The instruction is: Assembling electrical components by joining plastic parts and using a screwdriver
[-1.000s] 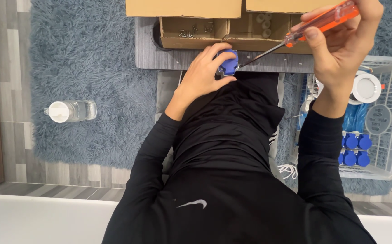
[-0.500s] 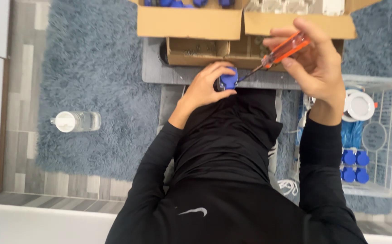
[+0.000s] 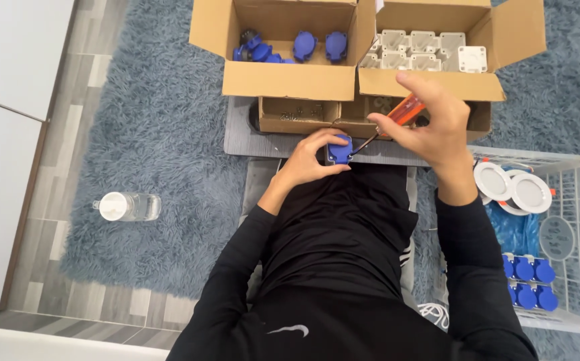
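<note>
Blue plastic marks the small socket housing [image 3: 338, 149] that the left hand [image 3: 310, 162] clamps against the lap, fingers curled shut around it, just below the grey board [image 3: 250, 137]. The right hand [image 3: 433, 130] is closed on an orange-handled screwdriver [image 3: 397, 115] whose tip meets the housing, so a screw is apparently being driven; next comes steady downward pressure and a straight turn. Counted: three cardboard boxes, one holding several blue parts [image 3: 303, 47], one holding pale grey enclosures [image 3: 423, 50]; one white wire basket [image 3: 570, 267] with two round white lamps [image 3: 514, 187] and about six blue caps [image 3: 527, 281]; one water bottle [image 3: 127, 206].
</note>
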